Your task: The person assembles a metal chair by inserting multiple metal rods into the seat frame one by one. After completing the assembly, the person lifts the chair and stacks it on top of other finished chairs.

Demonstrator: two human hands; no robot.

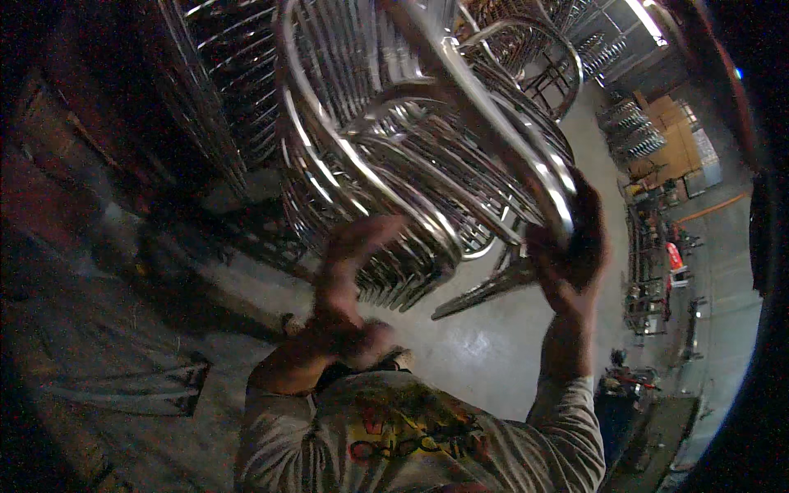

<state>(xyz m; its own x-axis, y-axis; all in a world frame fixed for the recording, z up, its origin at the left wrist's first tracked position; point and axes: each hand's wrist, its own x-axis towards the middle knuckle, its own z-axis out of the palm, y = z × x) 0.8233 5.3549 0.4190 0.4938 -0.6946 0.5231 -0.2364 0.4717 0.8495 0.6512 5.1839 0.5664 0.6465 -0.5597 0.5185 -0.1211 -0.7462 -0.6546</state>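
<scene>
My right hand (569, 238) is wrapped round the bent end of a shiny metal tube frame (501, 119). This tube slants from the top middle down to the hand, above a dense stack of similar curved chrome tube frames (386, 189). Over the lower left part of that stack is my left hand (349, 251), smeared by motion. Its fingers point toward the stacked tubes, but whether they touch or grip one cannot be made out. The far end of the held frame runs out of the picture at the top.
More chrome frames (238, 66) stand stacked at the upper left. At the right are cardboard (675, 135), shelving with metal parts (645, 271), a red and white object (675, 261) and a dark bin (629, 411). Thin dark legs (485, 293) reach over the grey floor (477, 353).
</scene>
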